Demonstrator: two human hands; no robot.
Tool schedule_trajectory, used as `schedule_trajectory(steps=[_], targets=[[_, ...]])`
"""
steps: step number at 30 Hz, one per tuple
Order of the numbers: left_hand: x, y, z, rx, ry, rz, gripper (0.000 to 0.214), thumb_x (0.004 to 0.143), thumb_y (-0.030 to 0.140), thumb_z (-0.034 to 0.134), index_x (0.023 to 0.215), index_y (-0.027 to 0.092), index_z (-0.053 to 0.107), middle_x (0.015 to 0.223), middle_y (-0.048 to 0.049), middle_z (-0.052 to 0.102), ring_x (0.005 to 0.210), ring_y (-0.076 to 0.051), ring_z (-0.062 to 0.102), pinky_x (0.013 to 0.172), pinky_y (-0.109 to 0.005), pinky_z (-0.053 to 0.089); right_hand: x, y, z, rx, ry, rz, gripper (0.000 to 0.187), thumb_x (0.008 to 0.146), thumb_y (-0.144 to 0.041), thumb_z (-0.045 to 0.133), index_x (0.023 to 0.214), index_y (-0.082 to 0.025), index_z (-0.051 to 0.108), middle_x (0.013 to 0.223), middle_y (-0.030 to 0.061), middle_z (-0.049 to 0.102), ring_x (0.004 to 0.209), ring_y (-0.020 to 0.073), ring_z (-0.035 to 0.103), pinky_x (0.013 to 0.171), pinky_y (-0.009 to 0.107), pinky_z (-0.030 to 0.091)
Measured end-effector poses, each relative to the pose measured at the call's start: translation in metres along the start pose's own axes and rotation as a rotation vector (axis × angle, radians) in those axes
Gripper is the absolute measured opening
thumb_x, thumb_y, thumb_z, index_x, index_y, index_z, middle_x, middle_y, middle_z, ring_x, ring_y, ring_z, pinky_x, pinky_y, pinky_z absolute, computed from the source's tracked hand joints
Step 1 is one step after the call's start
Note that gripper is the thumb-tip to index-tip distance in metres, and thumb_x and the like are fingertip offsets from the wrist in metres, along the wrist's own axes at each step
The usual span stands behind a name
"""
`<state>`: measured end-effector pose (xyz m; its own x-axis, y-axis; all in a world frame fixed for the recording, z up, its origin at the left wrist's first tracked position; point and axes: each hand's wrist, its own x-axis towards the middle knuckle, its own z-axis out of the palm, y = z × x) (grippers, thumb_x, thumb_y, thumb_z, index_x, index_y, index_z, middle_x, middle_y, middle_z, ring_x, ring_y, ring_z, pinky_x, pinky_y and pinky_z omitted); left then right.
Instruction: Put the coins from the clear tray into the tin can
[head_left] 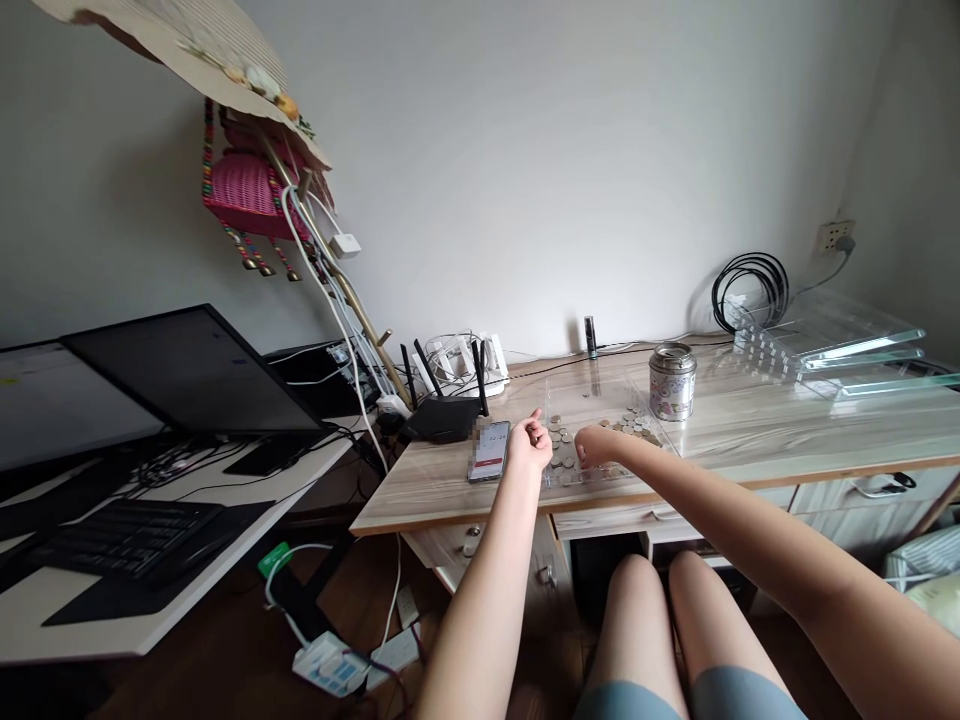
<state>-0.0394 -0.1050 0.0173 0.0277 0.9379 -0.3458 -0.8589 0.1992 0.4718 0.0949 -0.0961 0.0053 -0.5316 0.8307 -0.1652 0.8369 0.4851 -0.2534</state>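
Several coins (pixel 592 438) lie spread on the wooden desk (pixel 435 480) inside a clear shallow tray (pixel 559 480). My left hand (pixel 529 447) hovers at the coins' left edge, fingers curled into a loose pinch; what it holds, if anything, is too small to make out. My right hand (pixel 598 444) rests palm down on the coins with its fingers bent over them. A phone (pixel 489 450) with a lit screen lies just left of my left hand. A patterned metal tin (pixel 672 381) stands behind the coins to the right.
A black router (pixel 442 410) and power strips sit at the desk's back left. Clear acrylic trays (pixel 832 350) and a cable coil (pixel 750 285) occupy the right. A second desk with monitor (pixel 187 370) and keyboard (pixel 120 530) stands to the left. Cables and a power strip (pixel 330 662) lie on the floor.
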Motion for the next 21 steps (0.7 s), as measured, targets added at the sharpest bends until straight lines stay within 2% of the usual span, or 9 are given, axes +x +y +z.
schedule_trajectory(steps=[4, 7, 9, 13, 17, 21], targets=[[-0.001, -0.003, 0.002, -0.027, -0.002, -0.010, 0.019, 0.070, 0.003, 0.034, 0.076, 0.012, 0.049, 0.046, 0.0063, 0.033, 0.030, -0.002, 0.026, 0.026, -0.012, 0.016, 0.004, 0.004, 0.005, -0.018, -0.008, 0.025, 0.017, 0.057, -0.023, 0.059, 0.070, -0.016, 0.066, 0.074, 0.0070, 0.064, 0.069, 0.0175, 0.056, 0.060, 0.023, 0.040], [0.000, -0.006, 0.000, -0.036, 0.010, 0.001, 0.019, 0.069, 0.002, 0.033, 0.073, 0.013, 0.047, 0.048, 0.0037, 0.036, 0.033, -0.003, 0.031, 0.028, -0.013, 0.021, 0.007, 0.004, 0.010, -0.014, 0.012, 0.064, 0.027, 0.060, -0.035, 0.058, 0.079, -0.017, 0.065, 0.079, 0.0077, 0.063, 0.069, 0.0176, 0.056, 0.058, 0.023, 0.041], [0.001, -0.006, 0.000, -0.045, 0.021, 0.006, 0.018, 0.069, 0.002, 0.032, 0.071, 0.013, 0.046, 0.050, 0.0017, 0.039, 0.036, -0.004, 0.036, 0.030, -0.013, 0.025, 0.009, 0.000, 0.013, -0.014, 0.010, 0.077, 0.027, 0.060, -0.035, 0.058, 0.079, -0.017, 0.065, 0.080, 0.0085, 0.063, 0.068, 0.0181, 0.056, 0.057, 0.023, 0.041], [0.000, -0.005, 0.001, -0.061, 0.038, 0.005, 0.017, 0.074, 0.008, 0.032, 0.071, 0.013, 0.048, 0.056, -0.0025, 0.045, 0.044, -0.007, 0.045, 0.036, -0.015, 0.034, 0.015, -0.009, 0.013, -0.008, -0.027, 0.059, 0.016, 0.058, -0.025, 0.060, 0.071, -0.017, 0.065, 0.076, 0.0084, 0.063, 0.069, 0.0188, 0.056, 0.059, 0.024, 0.041], [-0.002, -0.005, 0.004, -0.091, 0.053, -0.001, 0.019, 0.077, 0.013, 0.032, 0.071, 0.012, 0.050, 0.059, -0.0043, 0.048, 0.049, -0.009, 0.049, 0.041, -0.018, 0.040, 0.021, -0.010, 0.013, 0.026, -0.088, 0.045, 0.010, 0.054, -0.025, 0.063, 0.059, -0.017, 0.064, 0.066, 0.0055, 0.062, 0.068, 0.0183, 0.056, 0.063, 0.025, 0.042], [-0.003, -0.007, 0.006, -0.077, 0.061, -0.009, 0.018, 0.076, 0.012, 0.033, 0.072, 0.012, 0.051, 0.059, -0.0045, 0.050, 0.050, -0.009, 0.050, 0.043, -0.019, 0.042, 0.026, -0.004, 0.011, 0.114, -0.143, 0.054, 0.012, 0.048, -0.025, 0.067, 0.049, -0.015, 0.061, 0.051, 0.0034, 0.057, 0.060, 0.0166, 0.056, 0.061, 0.025, 0.043]])
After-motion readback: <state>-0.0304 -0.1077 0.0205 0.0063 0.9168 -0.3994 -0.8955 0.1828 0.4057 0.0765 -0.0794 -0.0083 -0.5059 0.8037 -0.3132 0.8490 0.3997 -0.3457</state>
